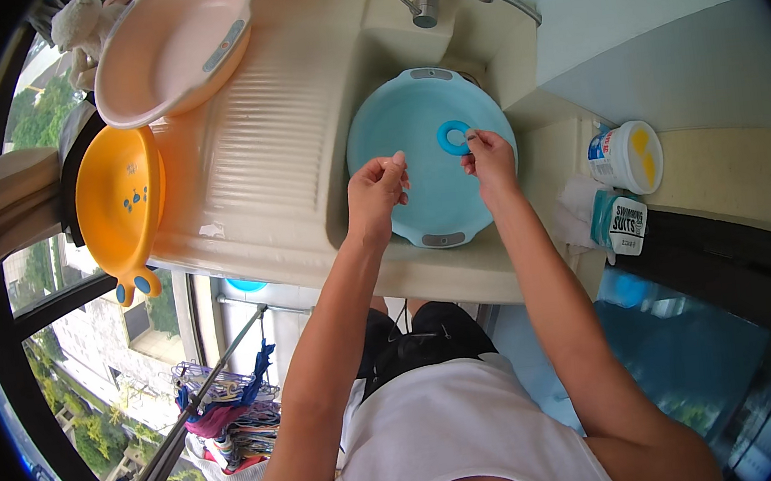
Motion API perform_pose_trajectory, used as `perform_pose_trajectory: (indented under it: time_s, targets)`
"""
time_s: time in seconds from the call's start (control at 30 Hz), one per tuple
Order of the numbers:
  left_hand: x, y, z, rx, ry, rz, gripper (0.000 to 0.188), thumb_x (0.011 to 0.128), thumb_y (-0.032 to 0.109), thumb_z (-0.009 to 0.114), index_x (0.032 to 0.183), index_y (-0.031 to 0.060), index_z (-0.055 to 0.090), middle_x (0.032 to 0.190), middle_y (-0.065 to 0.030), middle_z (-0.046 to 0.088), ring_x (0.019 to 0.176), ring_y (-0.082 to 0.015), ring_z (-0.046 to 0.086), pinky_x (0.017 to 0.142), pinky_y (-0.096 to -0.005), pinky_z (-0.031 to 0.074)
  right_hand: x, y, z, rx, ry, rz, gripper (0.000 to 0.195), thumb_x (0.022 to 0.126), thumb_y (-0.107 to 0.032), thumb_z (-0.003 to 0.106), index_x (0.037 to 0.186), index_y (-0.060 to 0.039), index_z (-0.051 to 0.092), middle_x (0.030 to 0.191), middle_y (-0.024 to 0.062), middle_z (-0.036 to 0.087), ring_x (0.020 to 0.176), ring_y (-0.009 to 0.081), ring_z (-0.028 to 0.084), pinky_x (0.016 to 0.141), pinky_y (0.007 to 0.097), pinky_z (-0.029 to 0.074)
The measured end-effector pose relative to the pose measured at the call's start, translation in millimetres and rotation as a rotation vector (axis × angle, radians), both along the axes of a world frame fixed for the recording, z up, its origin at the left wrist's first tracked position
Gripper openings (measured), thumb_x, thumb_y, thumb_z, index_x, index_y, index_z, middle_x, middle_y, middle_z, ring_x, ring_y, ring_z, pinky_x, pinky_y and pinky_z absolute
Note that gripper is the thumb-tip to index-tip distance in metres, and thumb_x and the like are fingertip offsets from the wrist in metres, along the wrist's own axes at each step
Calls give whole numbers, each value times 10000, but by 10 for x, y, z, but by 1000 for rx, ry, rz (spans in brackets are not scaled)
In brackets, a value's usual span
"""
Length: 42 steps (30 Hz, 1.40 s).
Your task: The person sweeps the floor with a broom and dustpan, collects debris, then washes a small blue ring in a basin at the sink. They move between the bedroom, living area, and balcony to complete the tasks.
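A round light-blue plastic basin [382, 108] with grey grips on its rim sits in the cream sink [393, 46]. Over the basin, my right hand [491, 162] pinches a bright blue ring [443, 140] between thumb and fingers at the ring's lower right side. My left hand [375, 196] is above the basin's left part, its fingers curled and the thumb pressed to the index finger. Nothing shows in that hand, and the ring is apart from it. Whether water stands in the basin is hard to tell.
A ribbed washboard slope [275, 132] adjoins the sink on the left. Beyond it are a pink basin [161, 53] and an orange animal-shaped basin [114, 191]. A metal faucet [427, 3] overhangs the back. Right lie a white tub [630, 157] and a teal packet [608, 217].
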<state>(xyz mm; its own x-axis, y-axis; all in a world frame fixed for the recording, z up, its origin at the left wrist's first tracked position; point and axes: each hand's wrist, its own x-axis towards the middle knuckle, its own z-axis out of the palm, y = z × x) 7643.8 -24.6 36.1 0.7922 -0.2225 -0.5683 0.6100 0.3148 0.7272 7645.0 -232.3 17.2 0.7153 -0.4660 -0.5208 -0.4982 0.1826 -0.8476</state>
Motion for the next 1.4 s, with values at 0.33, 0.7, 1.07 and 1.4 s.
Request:
perform_pose_trajectory:
  time_s: [0.33, 0.7, 1.07, 1.4]
  targets:
    - [98, -72, 72, -168, 42, 56, 269, 1039, 324, 638, 1053, 59, 682, 937, -17, 666, 739, -98, 576, 707, -286, 528, 153, 344, 489, 52, -145, 567, 255, 1003, -149, 667, 1189, 24, 649, 901, 76, 681, 645, 130, 643, 516, 273, 489]
    - [464, -362, 199, -322, 21, 112, 229, 1044, 262, 636, 1069, 36, 657, 942, -55, 666, 808, -134, 615, 801, -317, 560, 2188, 16, 407, -1150, -709, 576, 232, 972, -216, 649, 1149, -73, 697, 995, 132, 719, 763, 317, 698, 721, 418, 559]
    - [498, -535, 56, -396, 68, 73, 155, 1039, 191, 623, 1060, 41, 656, 949, -57, 678, 803, -136, 613, 785, -306, 552, 1727, -12, 410, -791, -623, 601, 281, 971, -165, 667, 1229, -55, 679, 1022, 138, 725, 904, 223, 708, 816, 349, 559]
    - [412, -280, -202, -353, 169, -11, 131, 1012, 189, 667, 1059, 68, 686, 889, 13, 639, 707, -91, 524, 660, -264, 448, 468, 65, 268, 176, -65, 607, 304, 1025, -95, 569, 1317, -40, 632, 1079, 46, 712, 961, 142, 685, 849, 306, 561]
